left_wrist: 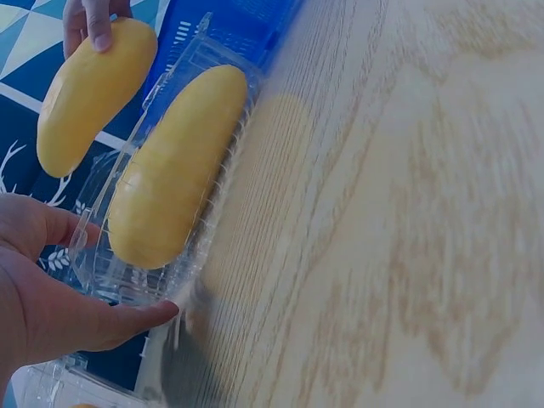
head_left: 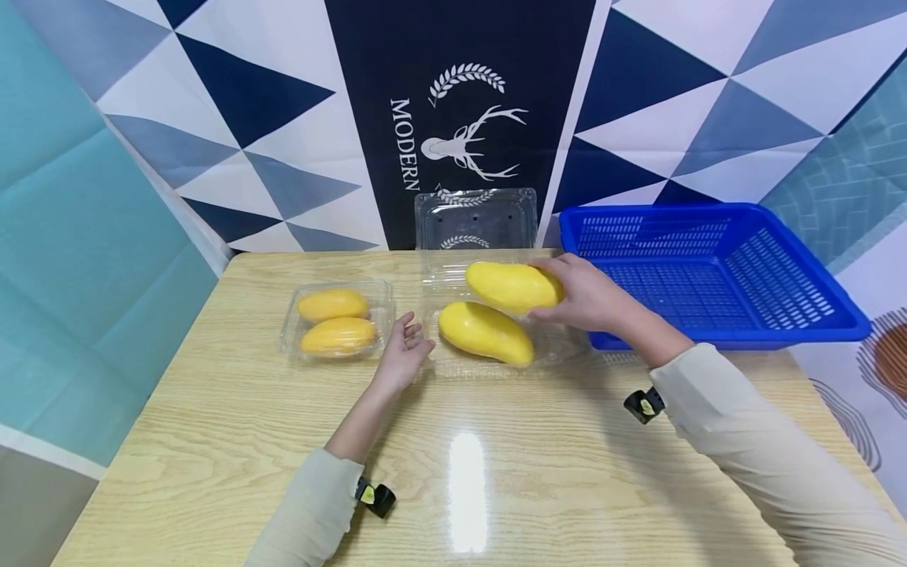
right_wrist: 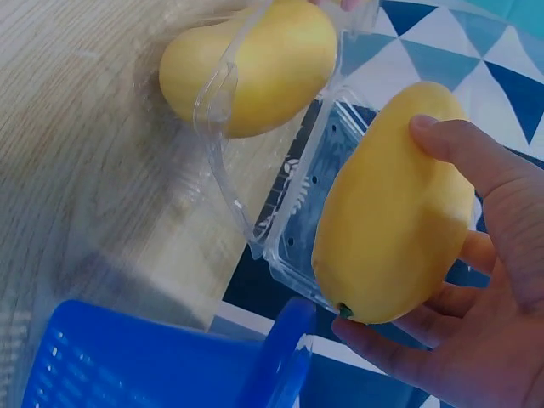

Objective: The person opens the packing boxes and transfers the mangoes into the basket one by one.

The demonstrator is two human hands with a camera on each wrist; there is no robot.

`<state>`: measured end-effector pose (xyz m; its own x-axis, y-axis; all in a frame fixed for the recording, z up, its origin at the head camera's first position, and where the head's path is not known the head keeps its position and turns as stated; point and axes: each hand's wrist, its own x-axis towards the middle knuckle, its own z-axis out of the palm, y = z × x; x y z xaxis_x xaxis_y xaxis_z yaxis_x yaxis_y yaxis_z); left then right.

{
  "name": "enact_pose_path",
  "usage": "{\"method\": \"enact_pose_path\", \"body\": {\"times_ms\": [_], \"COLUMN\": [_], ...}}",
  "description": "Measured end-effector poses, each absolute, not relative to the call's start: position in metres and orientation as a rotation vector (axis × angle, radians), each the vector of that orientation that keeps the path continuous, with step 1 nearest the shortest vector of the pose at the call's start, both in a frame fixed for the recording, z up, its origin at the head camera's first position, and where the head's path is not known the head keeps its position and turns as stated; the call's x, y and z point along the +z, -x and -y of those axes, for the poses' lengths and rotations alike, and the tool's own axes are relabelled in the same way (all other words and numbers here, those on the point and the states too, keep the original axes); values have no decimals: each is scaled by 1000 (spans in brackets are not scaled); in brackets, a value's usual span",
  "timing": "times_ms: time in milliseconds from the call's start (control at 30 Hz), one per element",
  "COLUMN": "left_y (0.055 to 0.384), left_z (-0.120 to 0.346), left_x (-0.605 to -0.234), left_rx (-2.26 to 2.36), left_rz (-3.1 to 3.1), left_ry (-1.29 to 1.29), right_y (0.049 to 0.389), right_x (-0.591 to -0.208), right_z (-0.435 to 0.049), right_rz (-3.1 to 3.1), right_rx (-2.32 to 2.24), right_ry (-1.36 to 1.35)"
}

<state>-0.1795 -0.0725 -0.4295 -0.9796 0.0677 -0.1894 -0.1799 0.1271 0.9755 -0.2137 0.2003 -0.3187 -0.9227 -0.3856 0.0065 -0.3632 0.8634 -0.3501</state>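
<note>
My right hand (head_left: 584, 293) grips a yellow mango (head_left: 506, 285), thumb on one side and fingers on the other, above an open clear plastic clamshell box (head_left: 428, 354). In that box lies a second yellow mango (head_left: 482, 335). The box's hinged lid (head_left: 476, 224) stands raised at the back. At the box's left end is my left hand (head_left: 404, 354). In the left wrist view, its thumb (left_wrist: 140, 319) reaches the near corner and a finger shows behind the clear wall, spread apart. The right wrist view shows the held mango (right_wrist: 395, 204) with its stem end low.
Left of the open box sits another clear plastic box (head_left: 289, 331) with two orange-yellow mangoes (head_left: 338, 335) inside. A blue plastic basket (head_left: 815, 315) stands at the back right, overhanging the table's right edge. Behind the wooden table (head_left: 538, 472) hangs a patterned cloth (head_left: 283, 102).
</note>
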Motion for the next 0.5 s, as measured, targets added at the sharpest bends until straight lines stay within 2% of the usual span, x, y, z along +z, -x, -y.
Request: {"method": "enact_pose_path", "body": {"times_ms": [500], "left_y": [180], "left_z": [73], "left_x": [-428], "left_rx": [1940], "left_rz": [-2226], "left_ry": [108], "right_y": [213], "right_x": [-313], "right_z": [-210], "right_rz": [-2992], "right_rx": [-553], "right_ry": [545]}}
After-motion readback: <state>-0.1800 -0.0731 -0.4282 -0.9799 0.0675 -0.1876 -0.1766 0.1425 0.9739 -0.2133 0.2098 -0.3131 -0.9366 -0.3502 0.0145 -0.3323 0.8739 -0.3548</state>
